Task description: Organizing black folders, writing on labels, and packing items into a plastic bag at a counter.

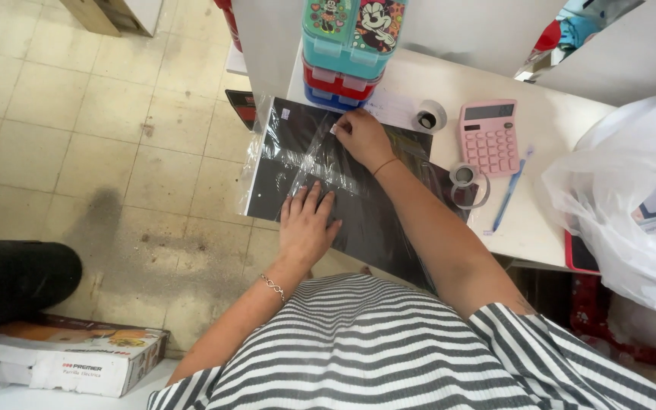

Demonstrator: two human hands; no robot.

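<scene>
Left hand (307,224) nearest, laid flat, fingers spread, palm pressing down on the near part of the clear plastic sleeve (309,163); nothing gripped, just pinning. Sleeve wraps a black sheet (377,220), lying on the near-left corner of the white bench (556,129) and overhanging its left edge above the tiled floor. Right hand (362,137) farther out, fingertips pinched on a small white tab (333,130) at the sleeve's far edge; grip closed on it, looks like tape but too small to confirm. Handling guess: light, thin, floppy, film slick and crinkly, creases easily; best held flat by palm, lifted by edges with both hands. Right of the hands: two tape rolls (465,177), blue pen (510,190), pink calculator (489,137). Far: stacked lunch boxes (347,45). Far right: white plastic bag (632,197).
</scene>
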